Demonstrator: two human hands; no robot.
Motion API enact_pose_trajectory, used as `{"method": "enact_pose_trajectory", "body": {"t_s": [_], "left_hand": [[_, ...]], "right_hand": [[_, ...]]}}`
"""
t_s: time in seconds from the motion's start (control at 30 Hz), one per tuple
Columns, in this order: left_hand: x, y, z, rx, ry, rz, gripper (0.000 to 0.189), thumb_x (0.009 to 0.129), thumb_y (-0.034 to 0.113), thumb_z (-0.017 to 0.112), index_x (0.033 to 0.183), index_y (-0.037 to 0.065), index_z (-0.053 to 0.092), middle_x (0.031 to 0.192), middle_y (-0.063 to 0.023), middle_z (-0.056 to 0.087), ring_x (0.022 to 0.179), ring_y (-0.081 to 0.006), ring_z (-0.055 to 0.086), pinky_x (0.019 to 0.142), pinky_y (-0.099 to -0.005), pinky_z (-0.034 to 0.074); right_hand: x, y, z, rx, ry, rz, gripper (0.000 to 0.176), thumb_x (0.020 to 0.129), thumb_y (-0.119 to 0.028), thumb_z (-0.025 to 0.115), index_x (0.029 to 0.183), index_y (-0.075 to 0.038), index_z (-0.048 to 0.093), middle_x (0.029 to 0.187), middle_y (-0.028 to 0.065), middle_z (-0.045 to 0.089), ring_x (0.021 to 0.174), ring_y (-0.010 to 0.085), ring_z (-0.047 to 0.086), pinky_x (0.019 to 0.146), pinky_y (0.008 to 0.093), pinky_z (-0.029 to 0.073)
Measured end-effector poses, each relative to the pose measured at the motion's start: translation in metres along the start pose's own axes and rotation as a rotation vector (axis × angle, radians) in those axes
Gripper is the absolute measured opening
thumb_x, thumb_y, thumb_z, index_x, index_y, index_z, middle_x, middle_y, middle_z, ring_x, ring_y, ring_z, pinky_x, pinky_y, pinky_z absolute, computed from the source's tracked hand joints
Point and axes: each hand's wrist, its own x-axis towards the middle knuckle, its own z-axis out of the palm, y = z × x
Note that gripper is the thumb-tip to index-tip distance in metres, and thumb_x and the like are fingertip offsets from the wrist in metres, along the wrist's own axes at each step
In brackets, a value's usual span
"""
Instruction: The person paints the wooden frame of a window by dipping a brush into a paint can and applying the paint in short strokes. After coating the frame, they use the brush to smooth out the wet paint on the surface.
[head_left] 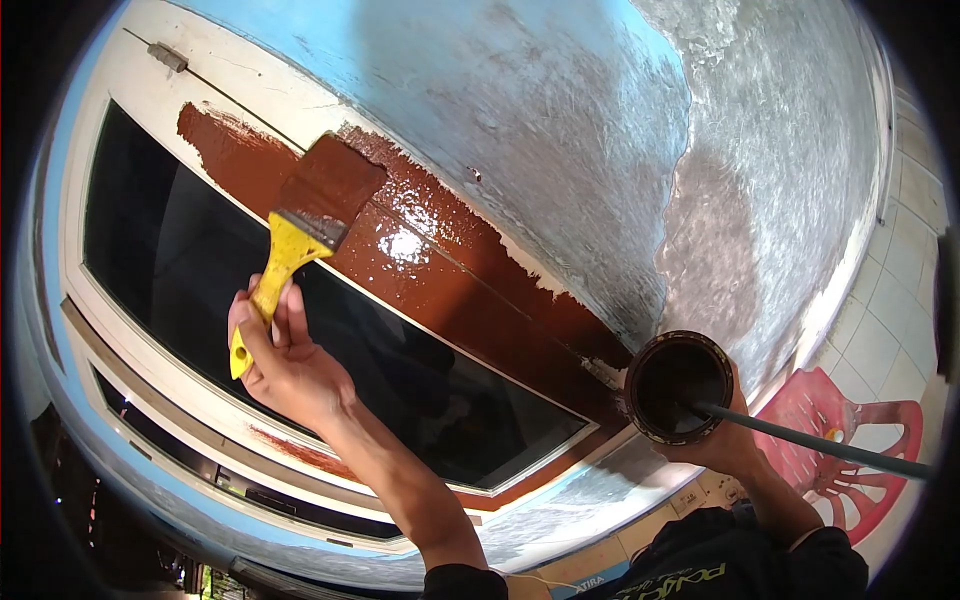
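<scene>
My left hand [292, 375] is closed around the yellow handle of a wide paintbrush [290, 250], its bristles loaded with brown paint. The bristles lie against the window frame [440, 275], where wet brown paint glistens over the white. On the right, my right hand [722, 440] grips a round paint can [680, 387] from below and the side. Dark paint shows inside the can, and a thin grey stick [820, 440] leans out over its rim. Part of my right hand's fingers is hidden behind the can.
Dark window glass [210, 230] sits within the frame beside the brush. Above the frame is a blue and grey patchy wall [560, 120]. A red plastic chair [850, 430] stands on the tiled floor [890, 270] at right. A metal latch [168, 57] juts from the frame's upper left.
</scene>
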Motion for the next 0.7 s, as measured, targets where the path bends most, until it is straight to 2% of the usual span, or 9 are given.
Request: {"method": "enact_pose_trajectory", "body": {"t_s": [0.23, 0.47, 0.7], "left_hand": [[-0.002, -0.001, -0.01, 0.071, -0.013, -0.019, 0.033, 0.09, 0.017, 0.055, 0.108, -0.01, 0.052, 0.1, -0.0208, 0.061, 0.083, -0.0231, 0.065, 0.074, -0.027, 0.057], [-0.017, -0.003, -0.008, 0.003, -0.047, -0.045, 0.031, 0.089, 0.016, 0.055, 0.107, -0.009, 0.052, 0.099, -0.0206, 0.061, 0.082, -0.0235, 0.065, 0.074, -0.0286, 0.057], [-0.025, -0.002, -0.018, 0.021, 0.002, -0.036, 0.03, 0.09, 0.016, 0.054, 0.106, -0.01, 0.052, 0.099, -0.0216, 0.061, 0.081, -0.0244, 0.066, 0.075, -0.029, 0.057]], "right_hand": [[0.0, 0.0, -0.001, -0.035, -0.005, 0.008, 0.099, 0.046, -0.018, 0.086, 0.126, -0.001, 0.03, 0.117, 0.0151, 0.047, 0.111, 0.0251, 0.048, 0.095, 0.0368, 0.04], [-0.003, 0.004, 0.002, -0.004, 0.008, 0.01, 0.097, 0.046, -0.018, 0.086, 0.125, -0.002, 0.032, 0.116, 0.0145, 0.048, 0.109, 0.0249, 0.049, 0.093, 0.0369, 0.041], [-0.006, 0.005, 0.001, -0.034, 0.011, 0.029, 0.095, 0.047, -0.018, 0.085, 0.124, -0.002, 0.032, 0.115, 0.0142, 0.049, 0.108, 0.0244, 0.05, 0.092, 0.0366, 0.042]]}}
